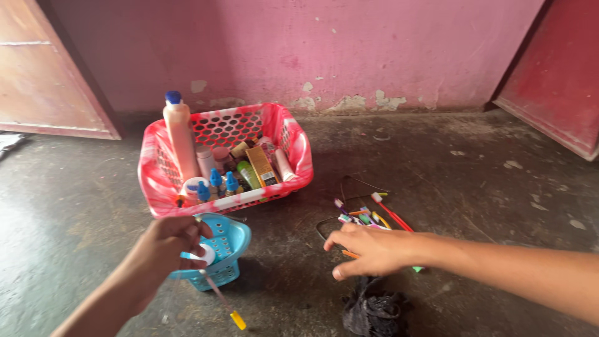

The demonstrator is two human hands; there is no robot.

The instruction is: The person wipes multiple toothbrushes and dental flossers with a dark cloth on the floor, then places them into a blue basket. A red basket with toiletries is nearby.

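Closest to me, a crumpled black cloth (373, 310) lies on the concrete floor (474, 181), just below my right hand (369, 249). That hand hovers palm down with its fingers spread and holds nothing; it reaches over a loose scatter of colourful toothbrushes (373, 213) that lie just past my fingertips, some partly hidden under the hand. Thin dark wire loops lie among them.

My left hand (167, 244) is clenched in a grip around a thin stick-like tool with a yellow tip (238, 320); the tip points down toward me, below the hand. Right beside this grip, touching my fingers, sits a small blue plastic basket (229, 240), with a small white round object (205, 254) at its rim next to my knuckles.

Just beyond the blue basket stands a larger red and white plastic basket (293, 146). It holds a tall pale bottle with a blue cap (179, 137), several small blue-capped bottles (217, 183), tubes and a small orange box (262, 165). A pink wall rises behind it.
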